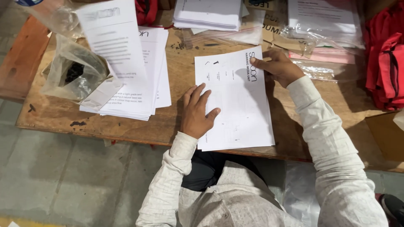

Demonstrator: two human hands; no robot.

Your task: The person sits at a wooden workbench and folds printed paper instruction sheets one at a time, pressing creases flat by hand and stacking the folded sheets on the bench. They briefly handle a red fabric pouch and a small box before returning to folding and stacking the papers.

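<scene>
Wooden table (126, 122): spread fingers press printed sheets (235, 105) between paper stack (139, 84) and plastic bags (320, 69).

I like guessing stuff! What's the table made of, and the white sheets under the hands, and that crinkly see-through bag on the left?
The table looks like bare wood: brown, scuffed, stained, matte. The white sheets under the left hand and right hand look like thin printed paper, flat and dull. The see-through bag looks like thin plastic film: wrinkled, with shiny glints.

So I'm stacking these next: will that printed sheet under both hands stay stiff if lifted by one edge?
Probably not: the printed sheet looks thin, so it would likely droop. It seems light and may slide on the wooden table, since the left hand and right hand press it flat.
</scene>
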